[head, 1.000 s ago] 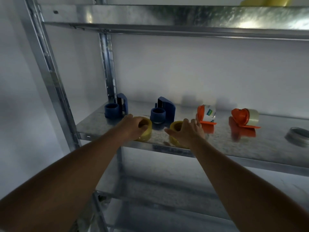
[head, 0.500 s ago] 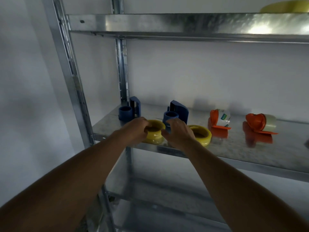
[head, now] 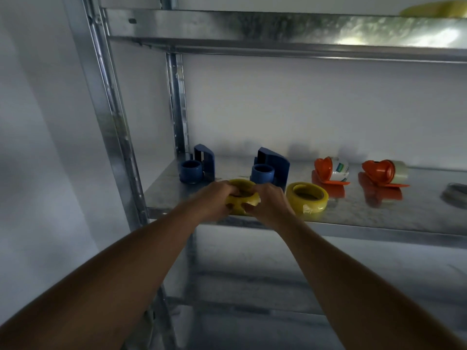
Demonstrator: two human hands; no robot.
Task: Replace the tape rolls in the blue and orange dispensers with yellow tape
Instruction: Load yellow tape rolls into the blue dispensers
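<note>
Both my hands grip one yellow tape roll (head: 241,198) at the front edge of the metal shelf (head: 379,210). My left hand (head: 217,195) holds its left side and my right hand (head: 267,200) its right side. A second yellow roll (head: 307,200) lies flat just to the right. Behind stand two blue dispensers, one at the left (head: 197,165) and one behind my hands (head: 271,168), both with bare hubs. Further right lie two orange dispensers, one (head: 326,170) with a labelled white roll and one (head: 381,171) with a clear roll.
A grey metal ring (head: 454,195) lies at the shelf's far right edge. An upper shelf (head: 278,31) hangs overhead with something yellow (head: 434,10) on top. Steel uprights (head: 111,122) stand at the left. A lower shelf shows beneath.
My right hand left the second yellow roll and came left onto the roll my left hand holds. The view shifted left, so everything sits further right in frame.
</note>
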